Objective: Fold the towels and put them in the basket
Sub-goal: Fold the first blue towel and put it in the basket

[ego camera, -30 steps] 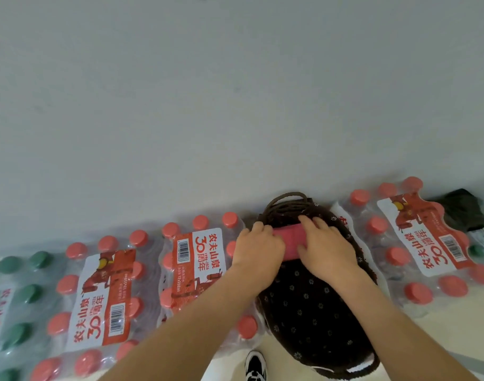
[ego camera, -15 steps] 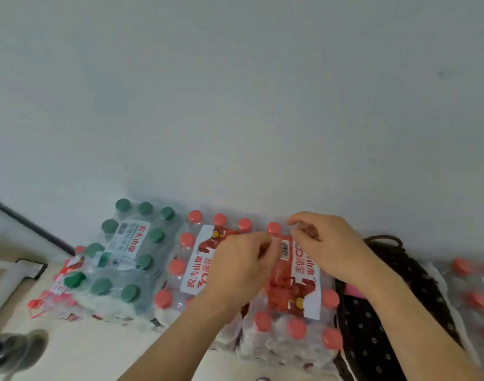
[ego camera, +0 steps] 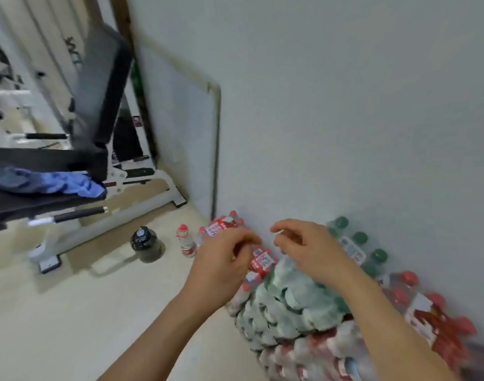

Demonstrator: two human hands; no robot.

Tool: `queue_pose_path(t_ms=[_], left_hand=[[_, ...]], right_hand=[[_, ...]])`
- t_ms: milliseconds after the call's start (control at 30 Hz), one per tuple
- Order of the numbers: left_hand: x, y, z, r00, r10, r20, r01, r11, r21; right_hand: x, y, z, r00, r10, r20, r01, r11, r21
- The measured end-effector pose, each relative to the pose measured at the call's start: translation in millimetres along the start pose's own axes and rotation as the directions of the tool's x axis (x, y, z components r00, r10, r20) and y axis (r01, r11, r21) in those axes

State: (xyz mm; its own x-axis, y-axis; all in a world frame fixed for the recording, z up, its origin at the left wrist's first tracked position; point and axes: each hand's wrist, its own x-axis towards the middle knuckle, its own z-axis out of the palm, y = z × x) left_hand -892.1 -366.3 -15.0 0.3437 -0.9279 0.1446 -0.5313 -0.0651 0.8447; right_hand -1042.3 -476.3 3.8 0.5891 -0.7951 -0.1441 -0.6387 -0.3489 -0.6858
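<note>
My left hand (ego camera: 224,261) and my right hand (ego camera: 308,248) hover side by side above shrink-wrapped packs of water bottles, with loosely curled fingers and nothing in them. A crumpled blue towel (ego camera: 56,182) lies on a black padded bench (ego camera: 40,206) far to the left, well away from both hands. The dark basket and the pink towel are out of view.
Green-capped bottle packs (ego camera: 290,298) and red-capped packs (ego camera: 427,314) line the wall at the lower right. A single small bottle (ego camera: 186,242) and a dark jug (ego camera: 146,244) stand on the pale floor. A white board (ego camera: 185,138) leans on the wall.
The view has swung far to the left: the basket with the pink towel has left the frame. Both hands came off the towel and now hang empty over the bottle packs.
</note>
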Motion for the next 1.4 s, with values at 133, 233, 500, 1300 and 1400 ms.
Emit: queue_pose_path(t_ms=[133, 233, 500, 1300, 1400], left_hand=[[-19, -59, -92, 0.968, -0.159, -0.192, 0.165, 0.986, 0.016], [-36, -100, -149, 0.908, -0.275, -0.318, 0.302, 0.953, 0.039], [-60, -170, -261, 0.685, -0.448, -0.575, 0.529, 0.848, -0.031], [179, -390, -505, 0.513, -0.51, -0.691, 0.792, 0.591, 0.153], [196, -421, -523, 0.5, -0.552, -0.667, 0.815, 0.561, 0.147]], right_hand=[[53, -78, 78, 0.976, -0.15, 0.161, 0.154, 0.988, -0.011], [84, -128, 133, 0.938, -0.234, 0.255, 0.23, 0.972, 0.046], [152, -241, 238, 0.877, -0.227, 0.424, -0.005, 0.877, 0.48], [460, -452, 405, 0.655, -0.214, 0.724, -0.285, 0.819, 0.499], [477, -470, 426, 0.671, -0.238, 0.703, -0.192, 0.859, 0.474]])
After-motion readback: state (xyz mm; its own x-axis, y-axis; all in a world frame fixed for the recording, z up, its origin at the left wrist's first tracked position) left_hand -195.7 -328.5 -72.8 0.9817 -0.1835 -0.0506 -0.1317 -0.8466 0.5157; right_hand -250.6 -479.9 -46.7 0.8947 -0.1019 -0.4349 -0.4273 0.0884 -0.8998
